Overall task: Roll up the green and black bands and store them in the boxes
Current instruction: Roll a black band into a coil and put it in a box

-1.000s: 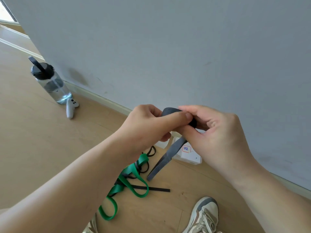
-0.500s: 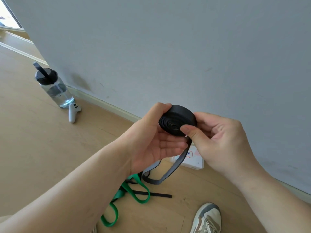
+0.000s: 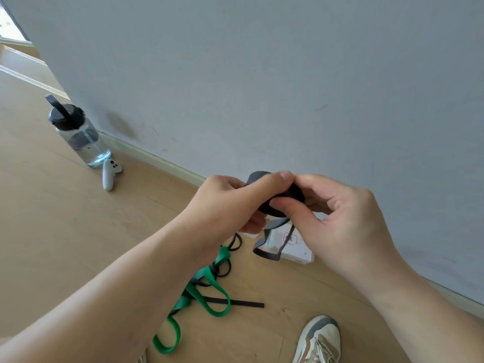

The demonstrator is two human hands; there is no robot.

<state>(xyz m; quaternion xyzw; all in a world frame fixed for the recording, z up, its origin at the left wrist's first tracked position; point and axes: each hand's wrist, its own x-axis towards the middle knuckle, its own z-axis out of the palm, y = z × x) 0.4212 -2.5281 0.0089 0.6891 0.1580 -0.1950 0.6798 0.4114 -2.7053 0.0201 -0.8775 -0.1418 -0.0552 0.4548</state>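
Observation:
A black band wound into a thick roll (image 3: 294,195) is held in the air between both hands. My left hand (image 3: 230,205) grips it with the thumb lying across the top, and my right hand (image 3: 337,218) pinches it from the right. A short loose loop of the band hangs below the roll. On the floor lie a green band (image 3: 207,286) and thin black bands (image 3: 235,304), tangled together. A white box (image 3: 296,247) with a red-framed label sits by the wall, partly hidden behind my hands.
A clear water bottle (image 3: 78,132) with a black lid stands by the wall at the left, a white controller (image 3: 110,174) beside it. My shoe (image 3: 319,339) is at the bottom right. Grey wall ahead, wooden floor all round.
The roll turned from showing its spiral face to being covered by my left thumb. The hanging tail has shortened to a small loop. Both hands closed in around the roll.

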